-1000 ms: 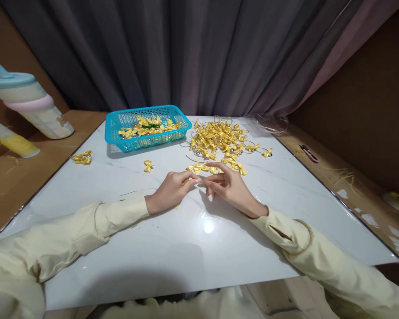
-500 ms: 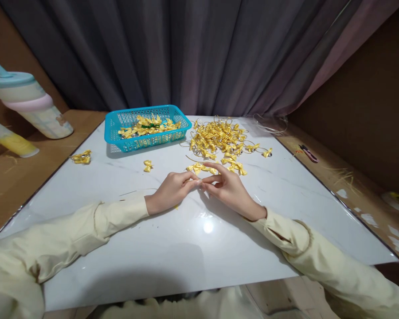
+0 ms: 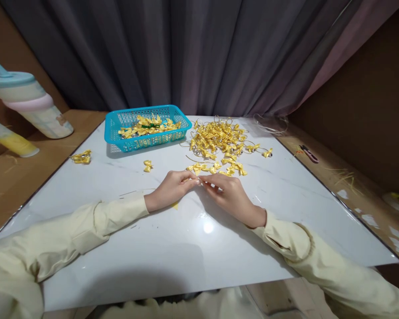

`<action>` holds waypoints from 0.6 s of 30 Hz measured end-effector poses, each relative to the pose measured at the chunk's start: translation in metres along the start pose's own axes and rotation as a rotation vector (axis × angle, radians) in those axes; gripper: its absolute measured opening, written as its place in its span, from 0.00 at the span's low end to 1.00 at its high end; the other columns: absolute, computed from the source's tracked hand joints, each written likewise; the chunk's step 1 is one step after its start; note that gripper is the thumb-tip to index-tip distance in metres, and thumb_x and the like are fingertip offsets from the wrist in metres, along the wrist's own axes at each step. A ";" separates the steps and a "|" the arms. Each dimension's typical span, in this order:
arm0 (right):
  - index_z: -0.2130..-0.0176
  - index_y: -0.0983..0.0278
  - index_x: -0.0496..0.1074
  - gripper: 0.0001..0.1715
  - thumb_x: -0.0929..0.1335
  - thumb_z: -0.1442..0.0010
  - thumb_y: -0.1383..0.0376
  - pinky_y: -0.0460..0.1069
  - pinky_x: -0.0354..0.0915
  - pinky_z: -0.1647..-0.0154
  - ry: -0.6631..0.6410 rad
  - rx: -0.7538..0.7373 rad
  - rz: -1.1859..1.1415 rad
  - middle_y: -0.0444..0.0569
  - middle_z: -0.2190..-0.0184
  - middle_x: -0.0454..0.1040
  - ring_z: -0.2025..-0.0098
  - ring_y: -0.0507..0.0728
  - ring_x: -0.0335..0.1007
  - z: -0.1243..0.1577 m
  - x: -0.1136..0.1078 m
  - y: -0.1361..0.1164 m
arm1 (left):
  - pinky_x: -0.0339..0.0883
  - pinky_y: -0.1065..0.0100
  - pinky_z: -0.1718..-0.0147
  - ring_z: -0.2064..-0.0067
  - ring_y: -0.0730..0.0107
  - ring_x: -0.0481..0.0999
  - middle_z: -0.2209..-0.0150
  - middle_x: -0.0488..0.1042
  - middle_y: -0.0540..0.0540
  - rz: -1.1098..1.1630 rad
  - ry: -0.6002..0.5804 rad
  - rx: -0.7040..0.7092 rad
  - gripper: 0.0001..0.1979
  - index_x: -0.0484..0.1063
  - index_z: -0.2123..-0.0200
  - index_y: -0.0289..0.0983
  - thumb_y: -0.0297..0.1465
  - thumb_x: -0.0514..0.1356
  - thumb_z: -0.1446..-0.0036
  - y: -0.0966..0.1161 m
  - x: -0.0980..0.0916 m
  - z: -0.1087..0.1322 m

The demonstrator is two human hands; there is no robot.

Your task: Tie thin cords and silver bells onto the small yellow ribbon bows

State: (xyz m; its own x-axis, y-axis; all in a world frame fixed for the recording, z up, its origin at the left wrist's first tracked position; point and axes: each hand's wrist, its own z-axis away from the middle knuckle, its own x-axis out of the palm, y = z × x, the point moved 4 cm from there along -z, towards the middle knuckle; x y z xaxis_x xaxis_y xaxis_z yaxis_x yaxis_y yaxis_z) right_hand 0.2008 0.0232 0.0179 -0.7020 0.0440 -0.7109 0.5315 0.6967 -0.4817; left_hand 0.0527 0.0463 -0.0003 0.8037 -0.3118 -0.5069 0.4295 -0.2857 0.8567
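The left hand (image 3: 171,188) pinches a small piece (image 3: 198,180) between thumb and forefinger, a thin yellowish strand showing along the finger. The right hand (image 3: 231,195) brings its bent fingertips to the same spot; whether they grip the piece or only touch it, I cannot tell. The piece sits between the two hands, above the middle of the white table (image 3: 146,270), and looks unfinished, though it is too small and covered to judge closely.

Just beyond the fingers lie a few yellow bows (image 3: 197,168), near the edge of a large pile (image 3: 219,135), where thin cord loops and silver bells show among the bows. These seem the furthest along, so much appears done. To the left, a lone bow (image 3: 148,166) shows no clear bell or cord and is probably unworked; farther left is a small clump of bows (image 3: 81,157). At the far left, the blue basket (image 3: 114,138) holds many more, perhaps work left over, but their stage is unclear.
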 end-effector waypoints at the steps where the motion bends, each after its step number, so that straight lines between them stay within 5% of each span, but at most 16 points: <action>1: 0.60 0.65 0.75 0.15 0.62 0.42 0.74 0.45 0.65 0.68 -0.013 0.003 0.005 0.49 0.67 0.77 0.69 0.52 0.70 0.000 0.001 0.001 | 0.61 0.71 0.66 0.67 0.69 0.70 0.69 0.75 0.48 0.000 -0.002 0.001 0.12 0.74 0.69 0.34 0.35 0.54 0.45 0.000 0.000 0.000; 10: 0.60 0.64 0.72 0.13 0.60 0.39 0.71 0.48 0.65 0.63 -0.126 0.031 0.025 0.51 0.65 0.75 0.65 0.54 0.70 0.001 0.007 0.008 | 0.63 0.71 0.66 0.66 0.68 0.72 0.70 0.77 0.48 0.034 -0.020 0.012 0.11 0.75 0.70 0.34 0.35 0.56 0.46 0.002 0.001 -0.001; 18: 0.64 0.66 0.71 0.10 0.61 0.41 0.72 0.45 0.61 0.69 -0.153 0.062 0.034 0.49 0.69 0.74 0.71 0.51 0.67 -0.001 0.004 0.009 | 0.63 0.71 0.65 0.65 0.69 0.72 0.68 0.77 0.47 0.036 -0.041 0.038 0.11 0.75 0.68 0.33 0.34 0.56 0.45 0.003 0.001 0.000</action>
State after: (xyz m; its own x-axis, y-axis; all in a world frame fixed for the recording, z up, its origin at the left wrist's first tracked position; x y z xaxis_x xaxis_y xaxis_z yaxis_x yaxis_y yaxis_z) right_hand 0.2024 0.0306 0.0118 -0.6053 -0.0463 -0.7947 0.5850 0.6512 -0.4835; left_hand 0.0548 0.0454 0.0014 0.8008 -0.3588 -0.4796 0.3836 -0.3078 0.8707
